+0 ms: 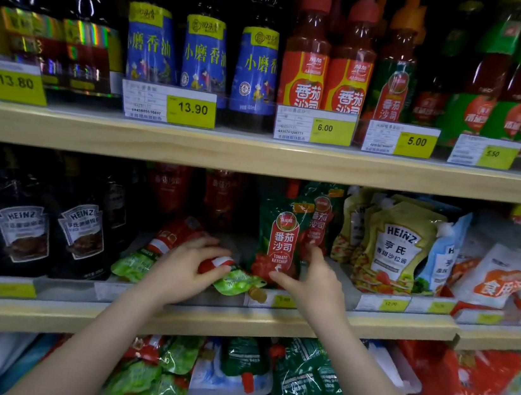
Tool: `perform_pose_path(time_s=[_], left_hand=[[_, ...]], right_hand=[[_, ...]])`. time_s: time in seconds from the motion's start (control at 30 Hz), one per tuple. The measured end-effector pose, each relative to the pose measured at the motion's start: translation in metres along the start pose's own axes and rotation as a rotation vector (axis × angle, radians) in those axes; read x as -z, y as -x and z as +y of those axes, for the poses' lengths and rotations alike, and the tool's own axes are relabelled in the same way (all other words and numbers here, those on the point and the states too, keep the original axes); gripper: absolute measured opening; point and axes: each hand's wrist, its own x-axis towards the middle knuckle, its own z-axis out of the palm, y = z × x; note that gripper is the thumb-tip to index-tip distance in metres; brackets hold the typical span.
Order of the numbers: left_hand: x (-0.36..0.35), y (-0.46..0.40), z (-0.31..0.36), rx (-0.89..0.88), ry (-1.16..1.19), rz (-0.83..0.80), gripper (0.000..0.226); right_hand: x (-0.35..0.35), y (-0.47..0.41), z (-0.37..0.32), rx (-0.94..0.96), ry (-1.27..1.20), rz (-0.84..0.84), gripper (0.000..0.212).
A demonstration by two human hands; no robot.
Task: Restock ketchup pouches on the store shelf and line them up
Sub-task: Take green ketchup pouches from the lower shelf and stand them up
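Ketchup pouch (229,274) is lying flat at the shelf's (236,321) front edge as my left hand (183,273) is gripping it; my right hand (310,283), fingers spread and empty, is risking toppling the upright pouch (280,236).

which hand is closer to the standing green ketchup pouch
Right. The right hand has fingers at the standing pouch; the left hand is off to its left, on a fallen pouch.

Lying ketchup pouch (225,275) half under left hand (183,270) fingers, lower price tags (392,303) blurred — unreadable
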Motion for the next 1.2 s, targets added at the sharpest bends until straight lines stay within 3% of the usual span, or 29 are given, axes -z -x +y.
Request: perform_pose_path(time_s=[0.2,0.37,0.63,0.77,0.87,1.03,1.2], left_hand=[[-0.005,0.003,-0.003,0.004,0.032,0.008,0.045],[-0.005,0.003,-0.005,0.036,0.056,-0.008,0.059],[-0.003,0.005,0.000,0.047,0.042,-0.010,0.046],[0.002,-0.010,0.014,0.014,0.037,-0.016,0.035],[0.000,-0.035,0.036,-0.077,-0.005,-0.110,0.037],[-0.016,-0.065,0.053,-0.087,-0.205,-0.380,0.050],[-0.025,-0.072,0.042,-0.015,-0.194,-0.431,0.050]], right_hand=[[-0.016,-0.006,-0.016,0.006,-0.036,0.065,0.054],[-0.028,-0.026,-0.026,-0.009,-0.035,0.072,0.048],[-0.042,-0.056,-0.040,-0.081,0.034,0.050,0.056],[-0.024,-0.056,-0.020,0.001,-0.032,-0.016,0.060],[-0.003,-0.051,0.009,0.136,-0.028,-0.022,0.049],[0.015,-0.050,0.043,0.190,0.128,-0.131,0.041],[0.009,-0.057,0.051,0.144,0.156,-0.222,0.046]])
